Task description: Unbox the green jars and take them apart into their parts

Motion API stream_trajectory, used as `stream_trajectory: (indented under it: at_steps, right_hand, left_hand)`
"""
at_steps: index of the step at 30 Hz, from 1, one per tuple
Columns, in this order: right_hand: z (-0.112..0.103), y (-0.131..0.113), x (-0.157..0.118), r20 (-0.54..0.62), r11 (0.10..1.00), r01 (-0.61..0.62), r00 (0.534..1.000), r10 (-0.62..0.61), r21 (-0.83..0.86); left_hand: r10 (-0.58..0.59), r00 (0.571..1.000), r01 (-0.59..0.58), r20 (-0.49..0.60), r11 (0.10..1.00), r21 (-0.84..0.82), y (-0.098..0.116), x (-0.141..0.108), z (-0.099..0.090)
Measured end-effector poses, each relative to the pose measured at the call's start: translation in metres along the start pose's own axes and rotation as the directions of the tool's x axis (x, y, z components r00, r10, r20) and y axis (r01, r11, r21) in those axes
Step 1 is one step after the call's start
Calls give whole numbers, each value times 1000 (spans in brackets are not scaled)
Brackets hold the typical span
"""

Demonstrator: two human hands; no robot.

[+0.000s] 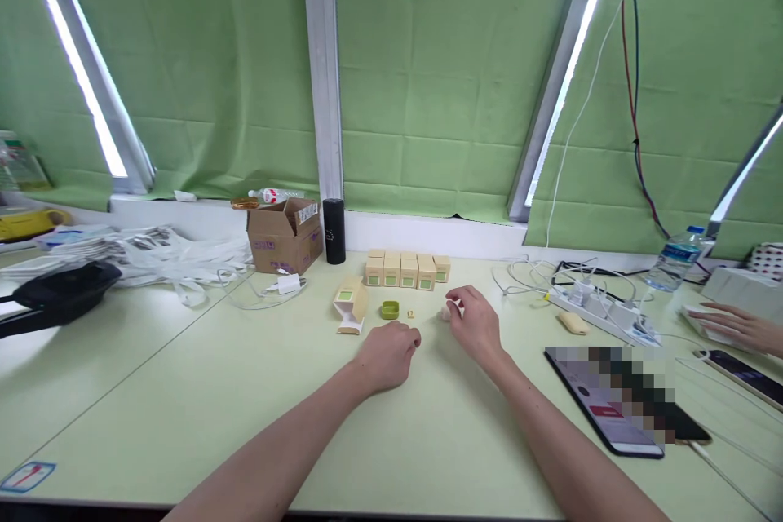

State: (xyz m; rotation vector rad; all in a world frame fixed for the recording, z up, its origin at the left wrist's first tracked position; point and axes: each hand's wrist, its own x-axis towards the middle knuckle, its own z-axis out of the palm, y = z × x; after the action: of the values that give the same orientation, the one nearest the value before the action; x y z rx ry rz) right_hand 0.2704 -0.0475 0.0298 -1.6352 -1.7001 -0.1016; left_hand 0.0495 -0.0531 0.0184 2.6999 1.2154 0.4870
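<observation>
My left hand (390,355) rests on the table, its fingers curled closed; whatever they hold, if anything, is hidden. To its right, my right hand (475,321) has thumb and fingers drawn together at a small whitish piece (446,313), too small to name. Between and beyond the hands stand a small open green container (390,310) and a tiny yellowish piece (410,314). Left of these, an opened small carton (350,306) shows its white inside. Behind them, several small tan boxes (409,272) with green labels stand close together.
A cardboard box (285,238) and black cylinder (333,231) stand at the back. White straps (165,257) and a black object (67,294) lie left. At right are a power strip (603,314), tablet (593,408), bottle (676,259) and another person's hand (737,326).
</observation>
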Motion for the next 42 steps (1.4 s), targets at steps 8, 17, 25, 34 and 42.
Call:
stream_trajectory:
  at_steps: [8, 17, 25, 34, 42]
  right_hand:
    - [4, 34, 71, 94, 972, -57, 992, 80, -228]
    - [37, 53, 116, 247, 939, -14, 963, 104, -344]
    - [51, 49, 126, 332, 942, -2, 936, 121, -336]
    - [49, 51, 125, 276, 972, -143, 942, 191, -186]
    - [2, 52, 117, 44, 972, -185, 983, 180, 148]
  left_hand:
    - [4, 1000, -4, 29, 1000, -12, -5, 2, 0]
    - [-16, 999, 17, 34, 1000, -20, -6, 5, 2]
    - [-22, 999, 23, 47, 1000, -14, -5, 5, 0]
    - [-21, 998, 22, 56, 1000, -15, -3, 5, -3]
    - [-143, 984, 122, -105, 975, -186, -4, 7, -3]
